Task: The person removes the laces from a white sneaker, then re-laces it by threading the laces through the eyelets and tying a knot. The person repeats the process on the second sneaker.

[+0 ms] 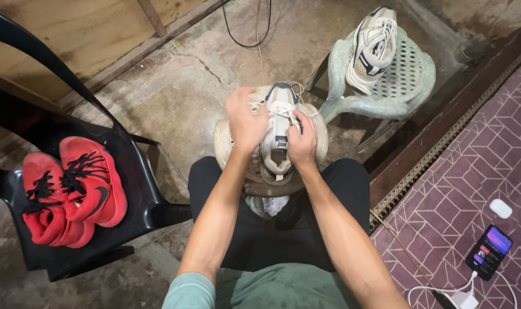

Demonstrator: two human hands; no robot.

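Mesh-cloth sneaker [277, 134]; rough concrete floor [180, 86]; glossy plastic chair [140, 189].

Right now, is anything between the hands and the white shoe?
Nothing visible is. Both the left hand and the right hand are already on the white shoe, at its laces, and it rests on a pale stool in front of the person's knees.

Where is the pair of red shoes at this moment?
In the head view, the pair of red shoes lies on the seat of the black plastic chair at the left of the picture, to the person's left, apart from both hands.
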